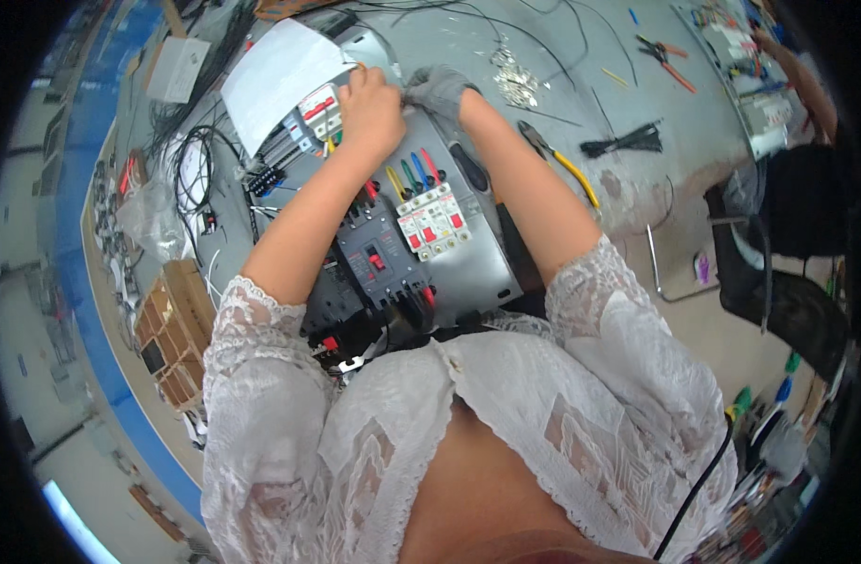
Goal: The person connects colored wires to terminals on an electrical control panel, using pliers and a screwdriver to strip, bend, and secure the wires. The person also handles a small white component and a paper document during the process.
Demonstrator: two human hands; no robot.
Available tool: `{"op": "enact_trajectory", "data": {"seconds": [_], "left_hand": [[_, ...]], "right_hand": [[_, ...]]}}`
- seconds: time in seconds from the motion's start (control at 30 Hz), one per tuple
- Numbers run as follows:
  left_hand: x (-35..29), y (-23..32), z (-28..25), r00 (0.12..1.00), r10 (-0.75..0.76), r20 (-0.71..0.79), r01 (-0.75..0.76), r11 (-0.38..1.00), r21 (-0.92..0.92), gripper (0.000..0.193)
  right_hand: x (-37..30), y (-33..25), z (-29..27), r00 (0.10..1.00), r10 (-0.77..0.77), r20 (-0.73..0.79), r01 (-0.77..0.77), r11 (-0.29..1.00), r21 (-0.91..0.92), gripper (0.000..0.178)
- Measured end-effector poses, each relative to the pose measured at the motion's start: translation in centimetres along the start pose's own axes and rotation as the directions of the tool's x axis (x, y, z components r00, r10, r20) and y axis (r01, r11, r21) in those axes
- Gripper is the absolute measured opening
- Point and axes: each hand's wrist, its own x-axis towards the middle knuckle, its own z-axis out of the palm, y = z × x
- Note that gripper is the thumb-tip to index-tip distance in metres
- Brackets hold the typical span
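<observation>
A metal mounting plate with electrical parts lies on the table in front of me. It carries a large dark moulded-case breaker and a row of white small breakers with red switches. Short yellow, green, blue and red wire ends rise beside them. My left hand, bare, is closed at the plate's far end, next to a white breaker and a white paper sheet. Close by on the right, my right hand wears a grey glove, its fingers bent together. What either hand holds is hidden.
Yellow-handled pliers and a bundle of black strips lie right of the plate. Farther off are orange-handled cutters and scattered silver terminals. A compartmented box stands left. Another person's arm reaches in at far right.
</observation>
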Motion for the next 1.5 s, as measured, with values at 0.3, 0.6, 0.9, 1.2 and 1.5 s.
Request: {"op": "enact_trajectory", "data": {"seconds": [0.3,0.6,0.9,1.2,1.5], "left_hand": [[-0.1,1.7,1.0,0.991,0.108,-0.078,-0.093,0.980,0.175,0.016],[-0.4,1.2,0.6,0.998,0.033,-0.057,-0.031,0.999,0.043,0.016],[-0.5,1.1,0.5,0.994,0.068,-0.080,-0.062,0.995,0.072,0.016],[0.0,0.9,-1.2,0.998,-0.025,0.063,0.027,0.999,-0.029,0.013],[0.4,2.3,-4.9,0.982,0.165,-0.092,-0.175,0.978,-0.116,0.017]], "right_hand": [[-0.2,0.1,0.4,0.992,0.070,-0.109,-0.080,0.993,-0.086,0.038],[-18.0,1.6,-8.7,0.938,0.017,-0.345,0.107,0.935,0.337,0.029],[-25.5,9.3,-16.5,0.625,0.113,-0.772,-0.125,0.991,0.044,0.015],[-25.2,11.4,-20.8,0.584,-0.005,-0.812,-0.309,0.923,-0.228,0.018],[-18.2,14.4,-29.2,0.621,0.402,-0.673,-0.713,0.646,-0.273,0.043]]}}
